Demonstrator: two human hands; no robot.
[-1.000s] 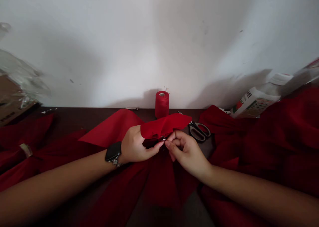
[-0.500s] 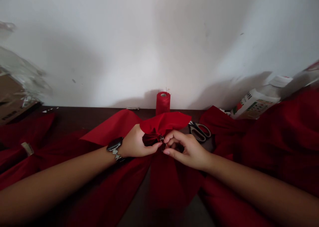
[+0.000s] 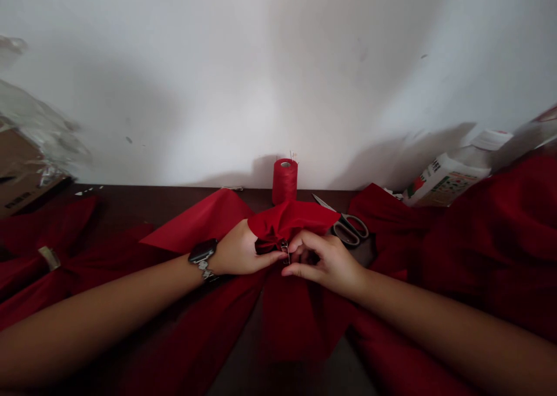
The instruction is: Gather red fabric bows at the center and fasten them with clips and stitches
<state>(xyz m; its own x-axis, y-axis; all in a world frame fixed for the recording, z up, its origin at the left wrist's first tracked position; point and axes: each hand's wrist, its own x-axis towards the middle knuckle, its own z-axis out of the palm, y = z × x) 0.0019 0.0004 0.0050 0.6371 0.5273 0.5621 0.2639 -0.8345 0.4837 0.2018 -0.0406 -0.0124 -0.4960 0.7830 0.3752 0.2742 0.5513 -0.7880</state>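
My left hand (image 3: pixel 241 249) is closed round the gathered middle of a red fabric bow (image 3: pixel 296 217), its thumb stretched toward the centre. A small metal clasp (image 3: pixel 284 247) sits at the gathers by the thumb tip. From the right, my right hand (image 3: pixel 328 262) has a thin metal pin (image 3: pixel 288 254) upright between thumb and forefinger, right against the clasp. Whether pin and clasp are one piece I cannot tell. Red fabric tails (image 3: pixel 296 320) hang below both hands.
Behind the bow stands a red thread spool (image 3: pixel 285 181) with needles stuck in its top. Scissors (image 3: pixel 348 231) lie to the right, blades partly open. A tilted plastic bottle (image 3: pixel 456 173) and heaped red fabric (image 3: pixel 491 239) are farther right. Another red bow (image 3: pixel 47 258) and a cardboard box (image 3: pixel 21 170) are left.
The bow and both hands have shifted slightly down and right. The pin has turned from slanted to nearly upright. More of the scissor blades shows behind the bow.
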